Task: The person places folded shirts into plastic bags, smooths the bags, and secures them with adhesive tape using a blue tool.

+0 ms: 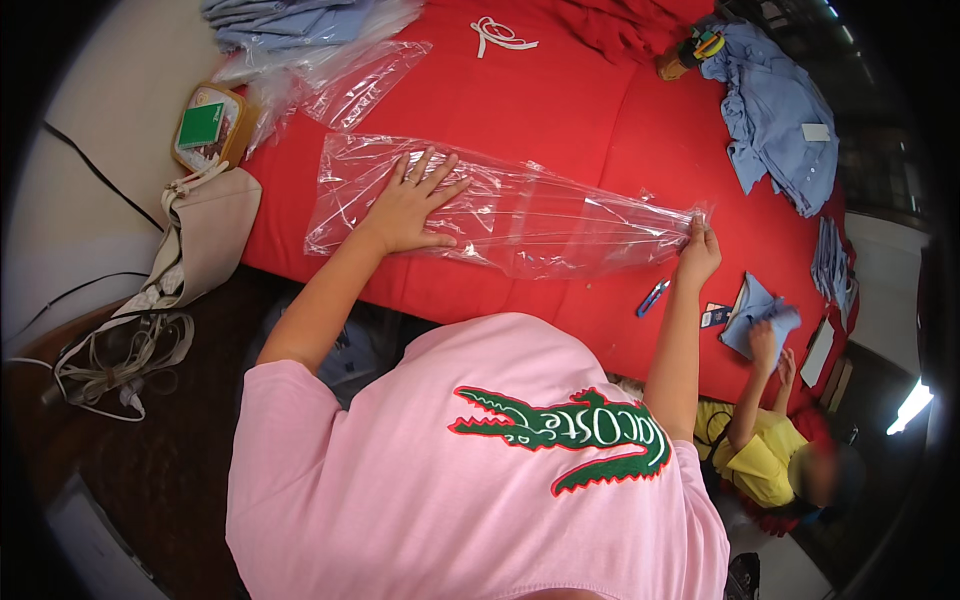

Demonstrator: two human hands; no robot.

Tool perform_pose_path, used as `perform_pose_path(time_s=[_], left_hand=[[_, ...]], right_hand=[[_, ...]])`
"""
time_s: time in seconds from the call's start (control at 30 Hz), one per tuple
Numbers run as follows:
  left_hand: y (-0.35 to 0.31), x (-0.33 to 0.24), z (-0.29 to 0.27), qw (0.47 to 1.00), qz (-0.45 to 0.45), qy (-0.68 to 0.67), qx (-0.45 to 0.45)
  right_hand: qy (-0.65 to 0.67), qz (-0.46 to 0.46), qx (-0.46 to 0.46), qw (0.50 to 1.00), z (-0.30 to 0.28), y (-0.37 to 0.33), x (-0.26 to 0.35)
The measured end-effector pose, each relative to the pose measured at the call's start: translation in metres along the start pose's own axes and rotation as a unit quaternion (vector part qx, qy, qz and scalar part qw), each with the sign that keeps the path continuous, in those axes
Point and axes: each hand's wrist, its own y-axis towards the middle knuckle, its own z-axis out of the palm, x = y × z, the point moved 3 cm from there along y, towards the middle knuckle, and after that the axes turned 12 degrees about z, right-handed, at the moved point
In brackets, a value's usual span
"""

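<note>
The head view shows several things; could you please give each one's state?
Held clear plastic, bunched at its right end
Left hand, open, flat on the plastic
Right hand, pinching that end
White strip, loosely looped
Blue tool, lying flat
Blue garments, upper left, stacked
Blue fabric, upper right, rumpled

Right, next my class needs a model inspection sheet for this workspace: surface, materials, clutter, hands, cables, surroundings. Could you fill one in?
Surface: red-covered table.
Job's things: clear plastic bag, laid lengthwise, narrowing toward its right end.
Clutter: white strip at the top; blue tool, type unclear, near the bag's right end; heaped blue garments at upper right.
Hands: left hand spread flat on the bag; right hand pinching its narrow end.
Cables: black cable against the pale wall at left; tangled pale cords below it.
Surroundings: co-worker in yellow at right, handling blue cloth; lit lamp at lower right.
</note>
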Motion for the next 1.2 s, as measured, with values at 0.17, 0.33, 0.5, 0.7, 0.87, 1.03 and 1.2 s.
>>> perform_pose_path(time_s=[0.17,0.33,0.5,0.7,0.87,1.03,1.2], left_hand=[[0.002,0.000,0.003,1.000,-0.002,0.006,0.004],[0.005,-0.004,-0.002,1.000,0.003,0.013,0.016],[0.010,-0.008,-0.010,0.997,-0.034,-0.072,0.011],[0.080,-0.047,0.007,0.993,-0.017,-0.062,-0.098],[0.079,-0.051,0.030,1.000,-0.009,-0.011,-0.022],[0.069,-0.028,0.023,0.999,0.043,0.009,-0.019],[0.066,-0.014,0.012,0.996,0.090,-0.005,0.017]], right_hand=[[-0.011,0.001,-0.017,1.000,-0.011,-0.009,0.011],[-0.145,0.052,0.000,0.988,-0.076,-0.001,-0.030],[-0.464,-0.234,-0.015,0.854,-0.100,-0.053,-0.025],[-0.451,-0.213,0.167,0.851,0.031,-0.102,0.022],[-0.560,-0.241,0.205,0.766,0.080,-0.108,-0.021],[-0.426,-0.037,0.267,0.864,0.038,-0.112,-0.044],[-0.306,0.155,0.378,0.860,-0.002,-0.138,-0.045]])
